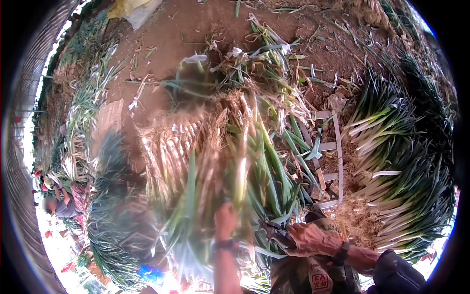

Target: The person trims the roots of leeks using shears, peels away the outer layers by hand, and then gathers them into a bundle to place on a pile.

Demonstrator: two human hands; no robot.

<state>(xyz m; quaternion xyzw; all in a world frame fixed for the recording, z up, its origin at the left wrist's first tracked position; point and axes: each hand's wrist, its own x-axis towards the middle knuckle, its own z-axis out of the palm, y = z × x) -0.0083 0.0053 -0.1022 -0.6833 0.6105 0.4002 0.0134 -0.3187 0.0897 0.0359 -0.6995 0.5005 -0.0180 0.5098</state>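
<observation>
A wide pile of leeks (171, 159) with pale stalks and bushy roots lies in front of me, roots pointing away. My left hand (225, 220) is closed at the near end of a thick white leek stalk (241, 179); its fingers are slightly blurred. To the right, my right hand (313, 239) is closed around a dark tool (276, 235) whose exact shape is unclear. Long green leaves (274, 186) lie between and beyond the two hands.
Trimmed leeks (387, 196) lie in a long row at the right. A flat slatted frame (339, 157) lies beside them. Green leaves (110, 215) are heaped at the left. Another person (66, 208) is at the far left. A pale sack (134, 11) lies on the soil at the top.
</observation>
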